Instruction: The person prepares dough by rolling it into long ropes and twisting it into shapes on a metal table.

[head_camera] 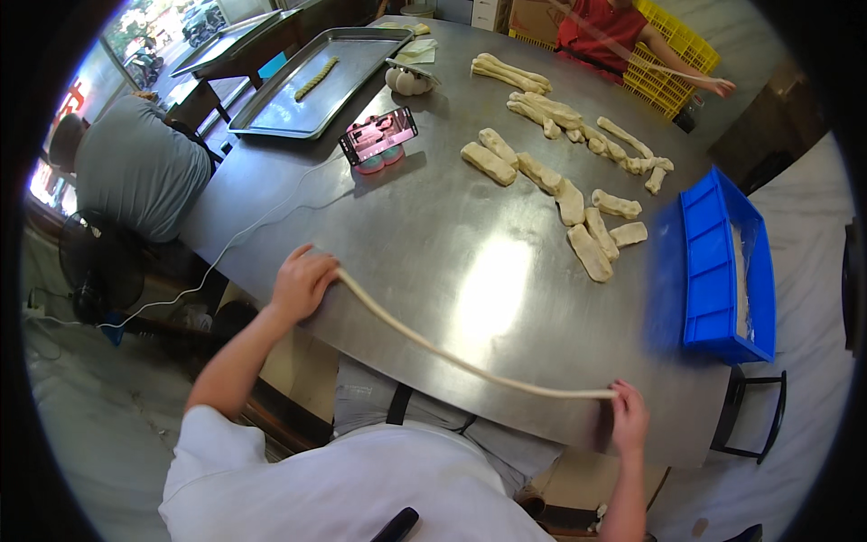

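Observation:
A long thin rope of dough [433,349] hangs in a slack curve between my hands, close over the near edge of the steel table [406,237]. Its left end is pinched in my left hand [305,281], its right end in my right hand [630,413]. Beyond it lie several thick dough pieces [589,253], some touching one another. Farther back are a row of lumpy dough strips [548,112] and a bundle of dough strips [511,72]. A twisted dough stick [316,78] rests on the metal tray [271,122] at the back left.
A phone [379,135] leans on a pink stand, its white cable [237,234] running left off the table. A blue plastic crate [704,271] stands at the right edge. Across the table, a person in red [599,34] stretches another dough rope. Someone in grey [139,162] is at the left.

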Demonstrator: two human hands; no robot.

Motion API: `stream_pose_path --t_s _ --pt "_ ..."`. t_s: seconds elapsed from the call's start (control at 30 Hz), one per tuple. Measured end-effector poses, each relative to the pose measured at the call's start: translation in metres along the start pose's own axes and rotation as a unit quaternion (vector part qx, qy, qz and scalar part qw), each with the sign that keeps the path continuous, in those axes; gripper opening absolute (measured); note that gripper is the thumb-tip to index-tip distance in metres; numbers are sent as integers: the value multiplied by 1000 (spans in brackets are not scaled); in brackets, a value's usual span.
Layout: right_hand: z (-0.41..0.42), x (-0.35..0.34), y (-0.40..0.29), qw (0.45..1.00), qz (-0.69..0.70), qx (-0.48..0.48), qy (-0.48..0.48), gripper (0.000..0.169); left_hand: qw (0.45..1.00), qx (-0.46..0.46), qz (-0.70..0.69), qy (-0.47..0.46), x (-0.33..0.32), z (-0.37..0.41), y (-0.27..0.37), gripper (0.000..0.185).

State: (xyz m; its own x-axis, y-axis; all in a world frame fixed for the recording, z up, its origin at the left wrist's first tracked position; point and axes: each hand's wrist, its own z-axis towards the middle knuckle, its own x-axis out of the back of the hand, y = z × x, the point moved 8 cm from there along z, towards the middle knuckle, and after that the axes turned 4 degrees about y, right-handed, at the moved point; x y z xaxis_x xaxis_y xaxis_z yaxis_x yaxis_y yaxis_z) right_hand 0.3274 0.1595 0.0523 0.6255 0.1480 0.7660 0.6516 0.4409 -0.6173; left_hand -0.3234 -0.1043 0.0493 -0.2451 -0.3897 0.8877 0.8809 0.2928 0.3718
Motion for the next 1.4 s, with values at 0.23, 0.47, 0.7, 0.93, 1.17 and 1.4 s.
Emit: stream_pose_path --t_s 0.23,0.47,0.7,0.93,1.17,1.4 --pt "85 12 -77 944 110 -117 -287 20 844 70 -383 -369 30 36 67 28" --pt "82 47 77 987 -1 -141 -74 22 986 135 101 -11 76 14 -125 23" --pt "74 -72 -149 948 -169 239 -124 41 972 24 -191 -136 90 106 33 51" --pt "107 -125 -207 974 -15 136 -182 38 939 13 -267 -218 -31 81 139 61" --pt "156 -124 -102 970 -94 225 -4 17 976 -138 -144 87 -89 49 161 34" --pt "89 -101 -68 977 -191 91 20 16 642 249 -708 -155 -67 22 128 32"
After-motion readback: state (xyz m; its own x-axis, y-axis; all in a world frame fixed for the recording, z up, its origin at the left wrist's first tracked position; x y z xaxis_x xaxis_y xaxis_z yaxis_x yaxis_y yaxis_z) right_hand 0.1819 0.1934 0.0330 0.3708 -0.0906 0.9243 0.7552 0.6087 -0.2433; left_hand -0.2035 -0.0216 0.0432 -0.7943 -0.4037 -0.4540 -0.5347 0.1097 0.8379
